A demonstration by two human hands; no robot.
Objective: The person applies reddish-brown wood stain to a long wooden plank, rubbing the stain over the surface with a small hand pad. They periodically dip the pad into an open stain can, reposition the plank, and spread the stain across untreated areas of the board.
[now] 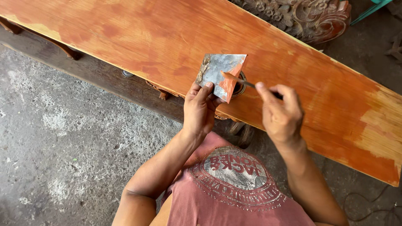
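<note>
Left hand: the left hand (200, 109) is closed on a square metal plate (221, 75), thumb on top near its lower corner, the other fingers beneath it.
Plate: grey and scuffed, tilted up off the board; orange-brown paste is smeared across its right edge and lower corner, and a crusty dried patch runs down its left edge.
Right hand: the right hand (281, 113) is clamped on a thin putty knife (238, 79), forefinger stretched along the handle, the remaining fingers curled round it.
Knife: its narrow blade reaches left from the right hand, and its paste-coloured tip lies on the plate's face, in the smeared part.
Hands to each other: apart, the left one lower left of the plate, the right one to its right, joined only by blade and plate.
Tin: a small round tin (240, 87) stands on the board just behind the plate, mostly hidden by it.
Board: a long wooden plank (138, 37), stained patchy orange, runs slantwise under both hands.
Surroundings: rough concrete floor (63, 146) below; carved wooden ornament (310, 16) above the plank.
</note>
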